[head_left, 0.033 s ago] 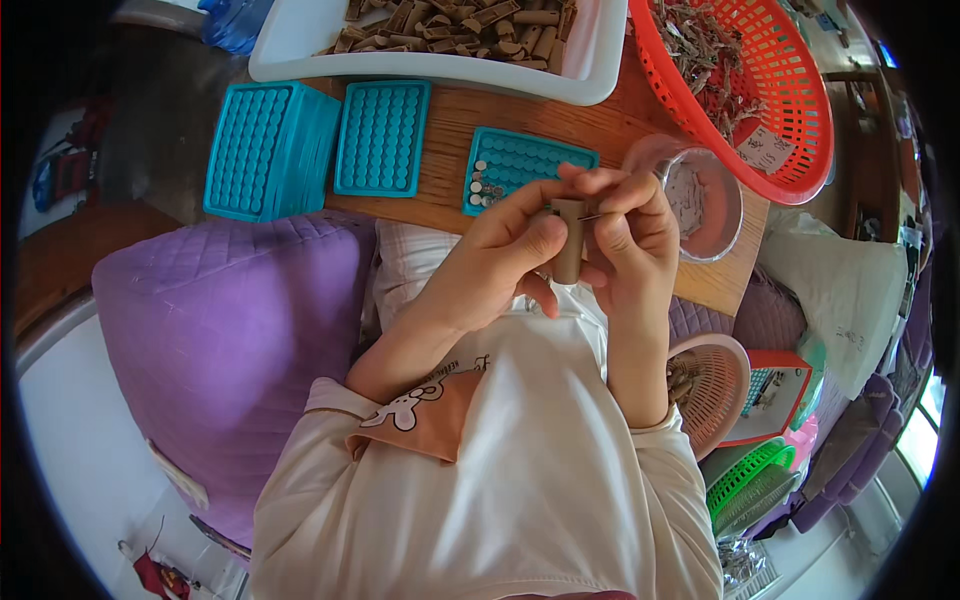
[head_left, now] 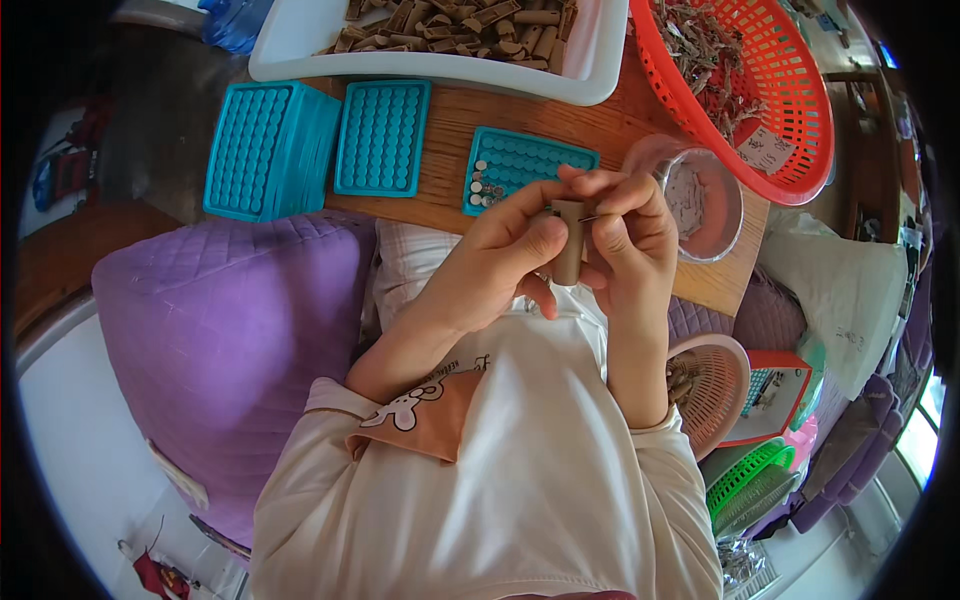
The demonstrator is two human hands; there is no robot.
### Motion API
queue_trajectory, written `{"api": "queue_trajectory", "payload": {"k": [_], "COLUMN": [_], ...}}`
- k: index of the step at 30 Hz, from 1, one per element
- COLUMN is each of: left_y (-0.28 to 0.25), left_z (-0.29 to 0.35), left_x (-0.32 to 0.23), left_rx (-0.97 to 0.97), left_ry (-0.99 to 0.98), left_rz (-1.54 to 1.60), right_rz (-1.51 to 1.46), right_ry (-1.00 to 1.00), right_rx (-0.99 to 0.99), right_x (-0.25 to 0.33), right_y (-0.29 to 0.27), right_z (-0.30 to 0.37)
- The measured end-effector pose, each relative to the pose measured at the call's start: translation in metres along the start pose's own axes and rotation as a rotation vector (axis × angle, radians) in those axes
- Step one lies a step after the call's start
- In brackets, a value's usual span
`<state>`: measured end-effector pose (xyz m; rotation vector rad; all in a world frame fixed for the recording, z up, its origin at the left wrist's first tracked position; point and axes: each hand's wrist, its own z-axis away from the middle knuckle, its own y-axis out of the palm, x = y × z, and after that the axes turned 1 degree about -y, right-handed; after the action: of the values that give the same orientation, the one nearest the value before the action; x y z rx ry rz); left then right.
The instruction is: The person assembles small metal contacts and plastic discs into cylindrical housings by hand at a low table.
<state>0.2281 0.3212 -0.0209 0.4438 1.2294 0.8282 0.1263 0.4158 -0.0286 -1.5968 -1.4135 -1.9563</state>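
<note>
Over my lap, my left hand (head_left: 510, 245) is closed around a small brown tube-shaped piece (head_left: 568, 262), with the thumb across its side. The piece stands nearly upright. Close against it on the right, my right hand (head_left: 635, 225) pinches a thin dark needle-like pin (head_left: 588, 217) between thumb and fingertips. That pin points at the upper part of the tube; whether its tip goes in, I cannot tell. Just beyond my hands lies a teal tray (head_left: 535, 150) of round pockets, several holding small silvery discs (head_left: 480, 190).
A white tub (head_left: 430, 70) of similar brown pieces stands at the back, left of a red basket (head_left: 810, 100) of shredded scraps. Two more teal trays sit left, one a stack (head_left: 300, 150), one single (head_left: 385, 140). A clear cup (head_left: 730, 225) stands by my right hand; a pink basket (head_left: 735, 390) sits lower right.
</note>
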Motion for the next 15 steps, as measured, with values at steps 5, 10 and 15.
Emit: {"api": "queue_trajectory", "payload": {"k": [5,10,15], "left_y": [-0.003,0.002,0.004], "left_z": [-0.001,-0.002,-0.007], "left_x": [0.004,-0.002,0.001], "left_rx": [0.035,0.049,-0.078], "left_ry": [-0.007,-0.004,0.025], "left_rz": [0.061,0.058,-0.152], "right_rz": [0.027,0.125,0.115], "right_ry": [0.086,-0.067,0.043], "right_rx": [-0.015,0.064,0.060], "right_x": [0.001,-0.002,-0.004], "right_y": [-0.004,-0.007,-0.014], "right_z": [0.002,0.005,-0.001]}}
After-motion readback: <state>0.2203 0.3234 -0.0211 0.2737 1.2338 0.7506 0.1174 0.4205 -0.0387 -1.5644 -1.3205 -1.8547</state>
